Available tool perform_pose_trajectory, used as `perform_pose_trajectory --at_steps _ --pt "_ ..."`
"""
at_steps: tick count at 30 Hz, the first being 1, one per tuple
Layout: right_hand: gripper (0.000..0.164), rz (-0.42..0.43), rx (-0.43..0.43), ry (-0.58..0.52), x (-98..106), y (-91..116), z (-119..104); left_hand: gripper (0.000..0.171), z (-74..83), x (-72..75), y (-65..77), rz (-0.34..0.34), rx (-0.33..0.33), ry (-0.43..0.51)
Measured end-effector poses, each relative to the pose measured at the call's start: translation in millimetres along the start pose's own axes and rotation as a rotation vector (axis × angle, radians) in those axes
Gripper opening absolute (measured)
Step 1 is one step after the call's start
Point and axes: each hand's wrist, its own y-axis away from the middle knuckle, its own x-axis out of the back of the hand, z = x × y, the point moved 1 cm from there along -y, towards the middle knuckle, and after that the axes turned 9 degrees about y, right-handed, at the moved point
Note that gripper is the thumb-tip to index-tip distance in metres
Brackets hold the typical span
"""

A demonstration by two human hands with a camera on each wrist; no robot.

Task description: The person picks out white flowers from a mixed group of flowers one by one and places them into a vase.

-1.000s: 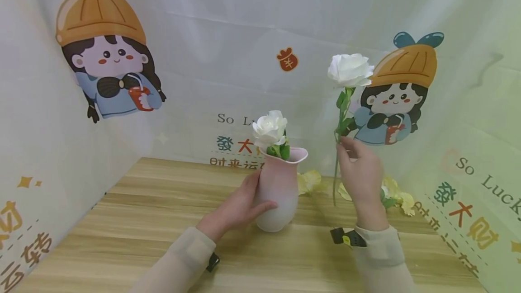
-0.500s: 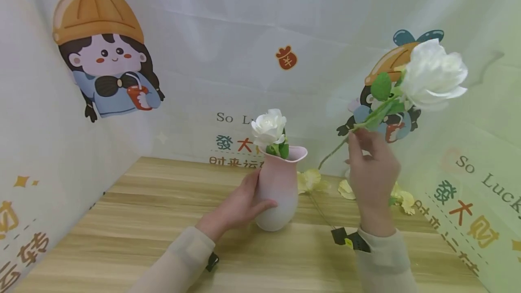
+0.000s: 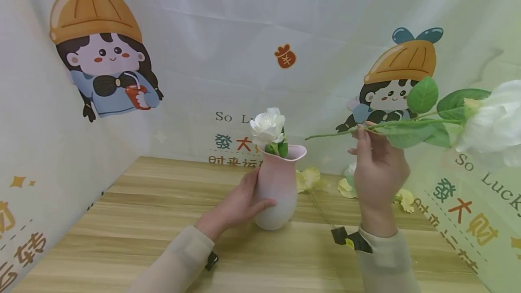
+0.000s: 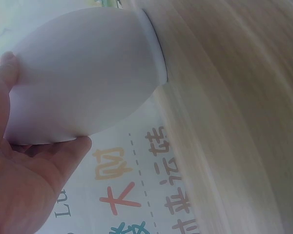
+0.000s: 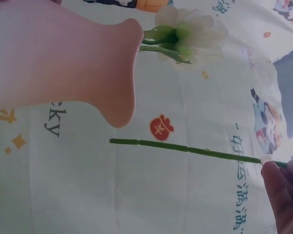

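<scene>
A pink-and-white vase [image 3: 277, 193] with a wavy rim stands upright on the table, one white rose [image 3: 267, 125] in its mouth. My left hand [image 3: 240, 207] grips the vase's left side, thumb across the front; the left wrist view shows the fingers curved round the vase's white body [image 4: 88, 73]. My right hand [image 3: 381, 171] pinches the stem of a second white rose [image 3: 494, 121] between thumb and fingertips. That rose lies almost level, bloom out to the right and partly cut off by the frame. Its bare green stem end [image 5: 151, 144] points left, close to the vase's mouth [image 5: 127, 73].
Pale yellow flowers lie on the wooden table [image 3: 134, 220], one yellow flower [image 3: 310, 180] right behind the vase and another yellow flower [image 3: 404, 200] beyond the right wrist. A printed cloth backdrop [image 3: 211, 58] closes off the back and sides.
The rose in my right hand has tipped from upright to nearly level, its bloom swinging right and toward me. The right hand has shifted slightly right. My left hand and the vase stay put.
</scene>
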Motion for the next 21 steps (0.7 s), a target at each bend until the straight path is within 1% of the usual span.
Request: perform_pose_trajectory --at_steps 6,11,15,18,21 --pt "0.014 -0.006 0.03 -0.042 -1.0 1.4 -2.3 0.094 0.5 0.6 0.5 -0.005 0.006 -0.007" --pt "0.014 -0.035 0.041 -0.085 -3.0 3.9 -6.5 0.095 -0.2 0.7 0.1 -0.005 0.007 -0.01" --pt "0.015 -0.055 0.067 -0.1 -5.0 5.6 -9.5 0.094 -0.6 0.5 0.2 -0.003 0.011 -0.012" --pt "0.015 -0.071 0.086 -0.104 -6.2 6.9 -9.6 0.094 -1.1 0.3 0.3 -0.002 0.013 -0.014" --pt "0.015 -0.089 0.085 -0.138 -8.2 8.9 -6.3 0.094 -2.0 0.1 0.2 -0.008 0.021 -0.011"
